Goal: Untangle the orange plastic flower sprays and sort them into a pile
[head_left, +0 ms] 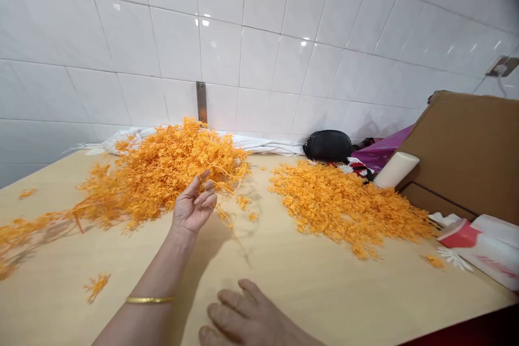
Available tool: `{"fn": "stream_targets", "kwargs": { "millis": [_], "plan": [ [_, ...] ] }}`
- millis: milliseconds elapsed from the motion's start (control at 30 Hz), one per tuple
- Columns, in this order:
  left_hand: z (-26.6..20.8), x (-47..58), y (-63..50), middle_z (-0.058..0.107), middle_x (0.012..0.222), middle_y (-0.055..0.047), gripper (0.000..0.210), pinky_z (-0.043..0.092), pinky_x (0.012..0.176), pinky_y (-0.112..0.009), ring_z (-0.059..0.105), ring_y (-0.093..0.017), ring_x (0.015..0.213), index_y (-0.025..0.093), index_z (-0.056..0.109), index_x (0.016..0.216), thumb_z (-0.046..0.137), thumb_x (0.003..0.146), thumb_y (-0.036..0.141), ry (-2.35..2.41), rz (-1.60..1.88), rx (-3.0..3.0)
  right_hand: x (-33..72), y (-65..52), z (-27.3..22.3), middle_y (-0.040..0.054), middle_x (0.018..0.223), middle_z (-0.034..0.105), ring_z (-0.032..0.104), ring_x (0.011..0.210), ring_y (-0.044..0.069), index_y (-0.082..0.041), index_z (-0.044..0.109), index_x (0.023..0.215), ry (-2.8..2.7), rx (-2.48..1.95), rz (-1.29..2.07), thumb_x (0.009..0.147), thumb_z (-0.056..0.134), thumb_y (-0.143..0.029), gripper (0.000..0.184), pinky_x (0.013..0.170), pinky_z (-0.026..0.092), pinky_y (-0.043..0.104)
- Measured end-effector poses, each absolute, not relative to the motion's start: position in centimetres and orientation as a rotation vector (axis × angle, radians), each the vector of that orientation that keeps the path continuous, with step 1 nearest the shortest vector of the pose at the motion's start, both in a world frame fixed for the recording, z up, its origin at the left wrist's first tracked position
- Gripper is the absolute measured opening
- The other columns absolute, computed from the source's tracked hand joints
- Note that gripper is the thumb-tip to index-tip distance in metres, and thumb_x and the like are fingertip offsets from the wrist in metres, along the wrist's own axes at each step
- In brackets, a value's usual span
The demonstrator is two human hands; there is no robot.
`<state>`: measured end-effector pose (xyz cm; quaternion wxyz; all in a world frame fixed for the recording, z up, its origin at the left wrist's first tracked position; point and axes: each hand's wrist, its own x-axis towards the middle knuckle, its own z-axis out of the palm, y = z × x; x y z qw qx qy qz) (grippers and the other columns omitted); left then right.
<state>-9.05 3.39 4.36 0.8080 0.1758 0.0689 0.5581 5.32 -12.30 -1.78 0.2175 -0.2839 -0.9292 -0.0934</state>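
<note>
My left hand (195, 204) is raised in front of a large tangled heap of orange artificial flower sprigs (170, 159). Its fingers are curled, palm toward me, on a thin orange stem (232, 190) that runs out past the fingertips and droops to the right. The exact grip is partly hidden behind the fingers. Low in the view, my right hand (253, 318) is just over the tabletop, fingers spread and holding nothing. A second, flatter pile of small orange pieces (344, 205) lies to the right.
Loose orange bits dot the wooden table (308, 286). On the right are a cardboard box (466, 146), a white roll (396, 169), a red-and-white tissue pack (482, 248) and a white flower (454, 258). A black pouch (328, 145) sits by the tiled wall.
</note>
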Motion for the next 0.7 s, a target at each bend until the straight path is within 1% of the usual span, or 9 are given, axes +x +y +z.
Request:
{"fn": "stream_targets", "kwargs": {
  "millis": [100, 167, 233, 300, 367, 433, 533, 633, 700],
  "plan": [
    [5.1, -9.8, 2.9, 0.035, 0.055, 0.004, 0.038, 0.019, 0.030, -0.014, 0.012, -0.001, 0.033, 0.009, 0.056, 0.089, 0.022, 0.088, 0.025, 0.075, 1.227, 0.426, 5.0, -12.1, -1.9, 0.0068, 0.132, 0.035, 0.027, 0.120, 0.025, -0.023, 0.029, 0.127, -2.711, -0.927, -0.190, 0.085, 0.028, -0.045, 0.048, 0.093, 0.025, 0.048],
    [5.4, -10.2, 2.7, 0.031, 0.052, 0.006, 0.040, 0.016, 0.030, -0.015, 0.006, -0.002, 0.034, 0.011, 0.057, 0.086, 0.023, 0.088, 0.032, 0.044, 1.241, 0.469, 4.8, -10.3, -0.5, 0.0083, 0.138, 0.022, 0.013, 0.126, 0.026, -0.021, 0.023, 0.131, -2.742, -1.088, -0.035, 0.084, 0.023, -0.051, 0.056, 0.097, 0.017, 0.051],
    [5.6, -10.6, 2.6, 0.028, 0.049, 0.006, 0.040, 0.014, 0.030, -0.016, 0.003, -0.003, 0.035, 0.013, 0.056, 0.083, 0.024, 0.087, 0.036, 0.031, 1.238, 0.515, 4.6, -7.5, 0.9, 0.0062, 0.140, 0.016, 0.004, 0.127, 0.023, -0.023, 0.024, 0.131, -2.724, -1.203, 0.042, 0.084, 0.019, -0.050, 0.054, 0.099, 0.010, 0.051],
    [5.5, -10.7, 2.5, 0.026, 0.048, 0.007, 0.038, 0.014, 0.030, -0.016, 0.004, -0.004, 0.034, 0.015, 0.056, 0.084, 0.023, 0.087, 0.034, 0.033, 1.226, 0.552, 4.9, -4.2, 1.4, 0.0046, 0.140, 0.017, 0.003, 0.127, 0.023, -0.024, 0.026, 0.130, -2.708, -1.282, 0.001, 0.085, 0.019, -0.049, 0.052, 0.099, 0.005, 0.051],
    [5.2, -10.6, 2.5, 0.029, 0.048, 0.006, 0.035, 0.016, 0.031, -0.015, 0.008, -0.003, 0.033, 0.016, 0.056, 0.085, 0.023, 0.087, 0.029, 0.059, 1.205, 0.573, 6.5, -0.9, 1.0, 0.0035, 0.137, 0.025, 0.012, 0.126, 0.023, -0.026, 0.030, 0.128, -2.637, -1.517, -0.055, 0.086, 0.019, -0.045, 0.047, 0.098, 0.006, 0.052],
    [4.8, -10.1, 2.7, 0.036, 0.051, 0.005, 0.030, 0.022, 0.033, -0.014, 0.017, -0.001, 0.033, 0.014, 0.057, 0.080, 0.030, 0.086, 0.025, 0.148, 1.133, 0.588, 9.4, 1.4, 0.3, 0.0030, 0.133, 0.034, 0.014, 0.126, 0.024, -0.027, 0.037, 0.124, -2.450, -1.843, -0.167, 0.085, 0.023, -0.044, 0.044, 0.098, 0.004, 0.052],
    [3.6, -8.6, 2.9, 0.045, 0.060, 0.000, 0.014, 0.031, 0.039, -0.014, 0.033, 0.000, 0.039, 0.010, 0.057, 0.075, 0.047, 0.078, 0.019, 0.407, 0.904, 0.679, 14.0, 2.6, 0.1, 0.0131, 0.133, 0.030, 0.010, 0.125, 0.030, -0.015, 0.044, 0.119, -2.205, -2.074, -0.313, 0.085, 0.027, -0.040, 0.046, 0.095, -0.002, 0.055],
    [2.2, -6.9, 2.8, 0.045, 0.058, 0.002, 0.012, 0.020, 0.034, -0.012, 0.028, 0.001, 0.037, 0.008, 0.057, 0.075, 0.058, 0.069, 0.018, 0.592, 0.692, 0.843, 16.3, 2.3, 0.9, 0.0141, 0.134, 0.027, 0.009, 0.124, 0.033, -0.015, 0.056, 0.104, -1.985, -2.133, -0.474, 0.081, 0.040, -0.035, 0.034, 0.094, 0.000, 0.054],
    [1.5, -6.0, 2.8, 0.041, 0.051, 0.005, 0.015, 0.008, 0.032, -0.014, 0.018, 0.002, 0.033, 0.009, 0.056, 0.076, 0.059, 0.067, 0.022, 0.637, 0.595, 0.937, 16.1, 2.1, 1.3, 0.0138, 0.131, 0.032, 0.016, 0.122, 0.032, -0.016, 0.060, 0.092, -1.830, -2.016, -0.491, 0.079, 0.043, -0.029, 0.025, 0.095, 0.009, 0.051]
  ]
}}
